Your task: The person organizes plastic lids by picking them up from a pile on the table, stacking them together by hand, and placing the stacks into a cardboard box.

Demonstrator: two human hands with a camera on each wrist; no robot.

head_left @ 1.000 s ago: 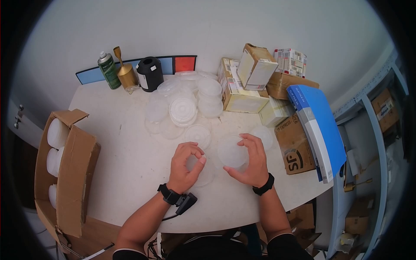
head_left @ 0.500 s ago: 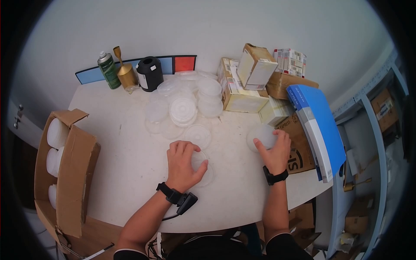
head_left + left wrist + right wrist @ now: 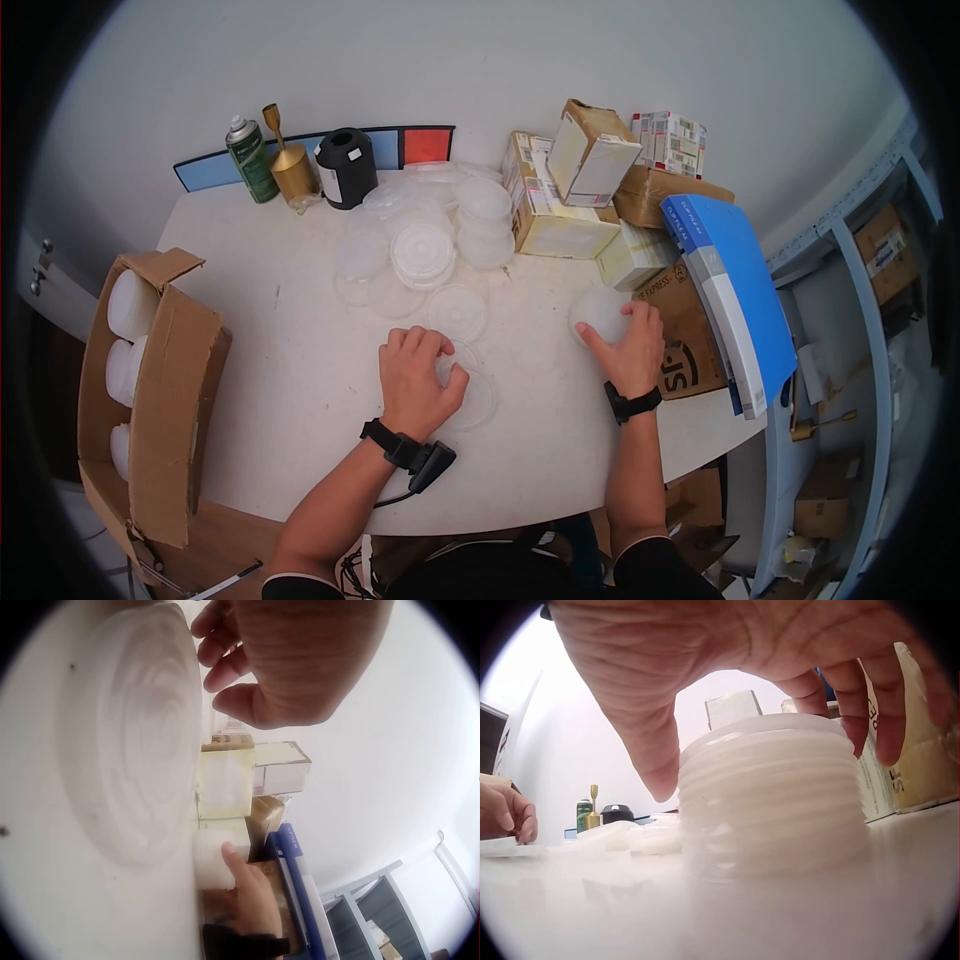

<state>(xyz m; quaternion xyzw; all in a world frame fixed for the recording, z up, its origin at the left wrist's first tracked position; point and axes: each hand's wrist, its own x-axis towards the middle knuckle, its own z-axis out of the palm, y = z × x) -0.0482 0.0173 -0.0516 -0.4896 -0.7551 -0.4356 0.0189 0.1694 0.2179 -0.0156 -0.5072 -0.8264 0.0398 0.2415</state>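
Head view: white table (image 3: 290, 420), a person's bare hands above it, black straps (image 3: 632, 404) at the wrists.
Right hand (image 3: 632, 352): spread wide about the stack of lids (image 3: 597, 308), thumb to one side and fingers to the other; from here I can't tell whether they touch the rim.
Stack: upright on the table, several lids deep, near the brown carton (image 3: 685, 365).
Left hand (image 3: 418, 378): fingers loosely bent, a gap between thumb and fingertips, nothing seen in the grip; it is just beside the near lid (image 3: 478, 405), contact unclear.
Near lid: flat on the table; another lid (image 3: 457, 311) lies a little farther back.
Heap of lids (image 3: 422, 235): spread toward the back, close to the black container (image 3: 346, 168).
Right side: a blue binder (image 3: 740, 290) tilted beside the carton, shipping boxes (image 3: 568, 234) behind.
Left side: an open cardboard box (image 3: 180, 400) holding white round pieces (image 3: 133, 305).
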